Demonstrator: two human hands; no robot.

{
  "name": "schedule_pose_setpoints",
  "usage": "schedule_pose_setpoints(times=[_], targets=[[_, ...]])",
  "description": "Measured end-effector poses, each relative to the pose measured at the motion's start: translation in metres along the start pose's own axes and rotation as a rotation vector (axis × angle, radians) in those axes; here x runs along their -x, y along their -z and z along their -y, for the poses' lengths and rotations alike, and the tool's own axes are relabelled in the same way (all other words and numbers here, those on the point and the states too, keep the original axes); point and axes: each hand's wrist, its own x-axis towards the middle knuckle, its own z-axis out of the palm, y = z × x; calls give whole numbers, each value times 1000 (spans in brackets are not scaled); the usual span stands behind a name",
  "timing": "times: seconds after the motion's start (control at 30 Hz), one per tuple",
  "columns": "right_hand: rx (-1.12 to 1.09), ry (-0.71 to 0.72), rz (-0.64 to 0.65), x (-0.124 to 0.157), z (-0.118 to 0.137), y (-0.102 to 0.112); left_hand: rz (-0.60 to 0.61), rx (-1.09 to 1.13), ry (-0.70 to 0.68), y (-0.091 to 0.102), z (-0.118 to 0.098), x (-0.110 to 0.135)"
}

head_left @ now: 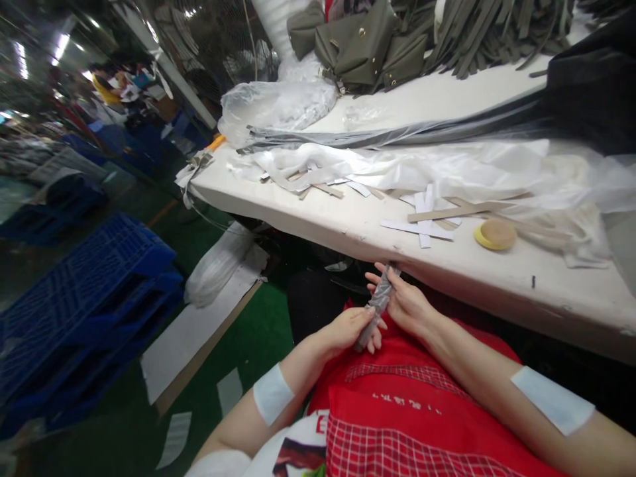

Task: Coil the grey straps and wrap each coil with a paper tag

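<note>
Two bare hands hold a grey strip slantwise over the lap of a red apron. The left hand pinches its lower part, thumb on top; the right hand grips its upper end beneath the thumb, other fingers loosely spread.

On the table, a clear plastic bag lies crumpled, its contents hard to make out. Olive bags slump behind it, shut or open I cannot tell. Long dark strips run to a black bundle, which the right border cuts off. White sheeting partly covers a scatter of offcuts.

The fingers hide parts of the grey strip, and the shiny look of its surface is too blurred to read. The table's near edge passes just beyond the right fingertips, with a yellow-edged roll set back from it. Green floor shows between the lap and blue pallets.
</note>
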Motion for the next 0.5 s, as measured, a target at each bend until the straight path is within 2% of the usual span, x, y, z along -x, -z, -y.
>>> schedule_pose_setpoints(times=[0.07,0.2,0.27,0.33,0.37,0.43,0.5], targets=[[130,22,23,-3,-3,5,-27,13,7,-2,2,-4],[719,80,92,-9,5,28,-46,48,42,1,1,3],[893,105,72,-6,15,39,-49,42,67,5,-2,11],[1040,241,62,2,22,45,-58,6,86,9,-3,19],[1153,355,110,9,23,46,-62,-16,88,10,-4,22],[1402,575,319,22,18,44,-63,-63,77,8,-4,26],[1616,661,543,32,9,39,-8,-120,64,3,-4,26]])
